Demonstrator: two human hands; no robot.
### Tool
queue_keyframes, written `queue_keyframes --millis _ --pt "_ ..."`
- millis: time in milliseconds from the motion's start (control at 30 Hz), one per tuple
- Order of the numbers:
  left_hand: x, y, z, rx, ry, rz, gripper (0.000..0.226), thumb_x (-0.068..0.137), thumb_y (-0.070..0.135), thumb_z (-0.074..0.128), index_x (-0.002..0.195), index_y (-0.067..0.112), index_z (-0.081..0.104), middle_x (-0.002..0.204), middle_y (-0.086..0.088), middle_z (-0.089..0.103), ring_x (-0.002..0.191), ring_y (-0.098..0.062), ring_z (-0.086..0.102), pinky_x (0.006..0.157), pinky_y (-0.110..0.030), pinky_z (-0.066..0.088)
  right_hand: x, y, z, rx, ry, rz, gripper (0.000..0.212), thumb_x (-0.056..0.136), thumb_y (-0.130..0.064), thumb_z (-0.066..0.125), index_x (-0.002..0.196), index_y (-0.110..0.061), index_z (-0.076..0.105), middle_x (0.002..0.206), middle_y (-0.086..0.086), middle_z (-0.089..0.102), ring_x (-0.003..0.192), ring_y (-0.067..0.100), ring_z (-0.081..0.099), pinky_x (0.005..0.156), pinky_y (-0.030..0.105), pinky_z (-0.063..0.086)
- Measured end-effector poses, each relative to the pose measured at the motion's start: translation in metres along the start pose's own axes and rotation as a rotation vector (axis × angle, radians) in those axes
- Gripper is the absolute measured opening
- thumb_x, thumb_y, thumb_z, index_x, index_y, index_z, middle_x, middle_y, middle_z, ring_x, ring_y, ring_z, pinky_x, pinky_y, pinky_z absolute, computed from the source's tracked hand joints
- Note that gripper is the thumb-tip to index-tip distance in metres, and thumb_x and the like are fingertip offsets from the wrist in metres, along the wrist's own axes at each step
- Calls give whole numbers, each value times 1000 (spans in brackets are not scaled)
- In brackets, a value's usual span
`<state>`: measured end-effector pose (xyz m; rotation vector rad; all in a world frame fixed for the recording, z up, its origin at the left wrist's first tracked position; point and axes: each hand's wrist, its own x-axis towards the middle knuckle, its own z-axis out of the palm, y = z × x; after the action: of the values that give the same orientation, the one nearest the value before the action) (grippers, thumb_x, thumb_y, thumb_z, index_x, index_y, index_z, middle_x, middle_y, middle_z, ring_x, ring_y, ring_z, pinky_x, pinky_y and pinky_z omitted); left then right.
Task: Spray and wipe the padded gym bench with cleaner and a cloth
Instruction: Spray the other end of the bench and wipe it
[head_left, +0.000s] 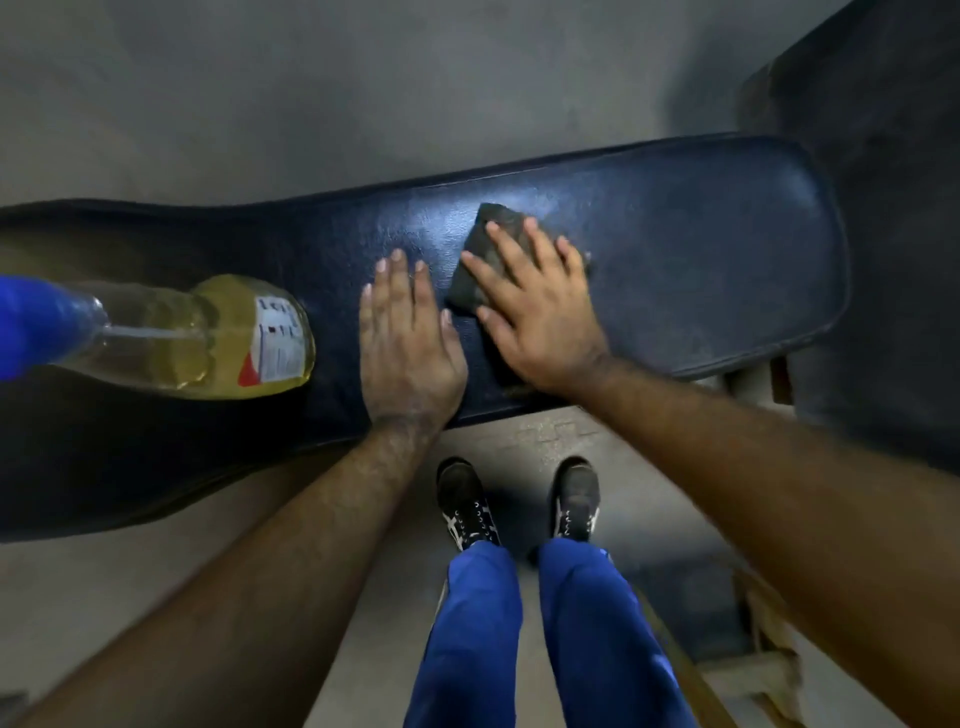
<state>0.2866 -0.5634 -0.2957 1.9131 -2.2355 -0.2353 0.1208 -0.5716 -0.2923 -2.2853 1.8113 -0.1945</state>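
A dark blue padded bench (701, 249) runs across the view from left to right. My right hand (540, 312) lies flat with spread fingers on a folded dark grey cloth (475, 260), pressing it onto the pad's middle. My left hand (408, 338) rests flat on the pad just left of the cloth, fingers straight. A clear spray bottle (208, 338) of yellow cleaner with a blue spray head (41, 322) stands on the bench further left, apart from both hands.
My feet in black shoes (519, 504) stand on the grey concrete floor (311, 93) close to the bench's near edge. A dark object (883, 156) fills the right side beyond the bench end. Part of the bench frame (758, 649) shows at lower right.
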Motion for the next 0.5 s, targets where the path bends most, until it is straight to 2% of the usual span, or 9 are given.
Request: queue_keyframes --millis 33,67,167,200,267,333,367,467,500 --pt "0 0 -1 -5 4 -4 57 97 25 41 147 0 36 157 -19 31 147 -31 24 122 -45 16 5 19 -5 -10 -18 -113 56 96 -47 41 149 -29 45 160 7 36 147 37 30 117 54 22" --pt "0 1 0 -16 11 -3 57 96 25 41 146 -1 37 156 -19 32 147 -32 26 122 -45 17 13 36 -10 -29 4 -88 56 96 -48 41 149 -29 45 159 6 38 146 36 32 116 53 23" --pt "0 0 2 5 46 -5 55 96 24 42 145 -1 40 155 -19 35 146 -32 29 121 -45 19 48 34 -4 -16 103 438 57 95 -50 39 147 -30 47 158 7 39 146 38 31 116 55 21" --pt "0 -1 2 9 43 -4 55 96 24 42 145 -2 40 155 -19 35 145 -32 29 121 -45 19 53 15 -1 -16 96 443 57 94 -50 40 147 -30 47 158 7 39 146 40 31 116 55 20" --pt "1 0 1 14 34 -4 55 96 24 42 145 -2 39 155 -19 34 146 -31 28 121 -45 18 49 -2 -1 8 40 117 57 95 -49 41 148 -30 46 159 7 38 146 39 30 116 55 20" --pt "1 2 1 30 21 -17 56 96 26 42 146 -1 39 156 -18 34 146 -30 27 122 -46 17 49 26 -9 7 -31 -180 55 97 -50 41 148 -30 47 159 6 39 146 36 32 116 53 23" --pt "0 3 1 43 26 -39 57 96 28 42 146 -1 39 156 -18 34 146 -30 28 122 -46 16 55 39 -12 -6 -7 -164 54 97 -50 41 147 -31 47 158 5 40 145 35 34 116 53 24" --pt "0 3 2 84 46 -107 60 96 31 40 146 -2 38 156 -19 33 147 -31 26 122 -45 14 72 25 -2 18 70 283 55 95 -51 41 146 -31 49 157 6 41 145 37 33 117 54 22" --pt "0 3 2 79 45 -114 60 96 31 40 146 -2 38 156 -19 32 147 -31 26 122 -45 15 71 9 0 12 78 251 55 95 -51 41 146 -31 49 157 7 41 146 38 32 117 55 20"
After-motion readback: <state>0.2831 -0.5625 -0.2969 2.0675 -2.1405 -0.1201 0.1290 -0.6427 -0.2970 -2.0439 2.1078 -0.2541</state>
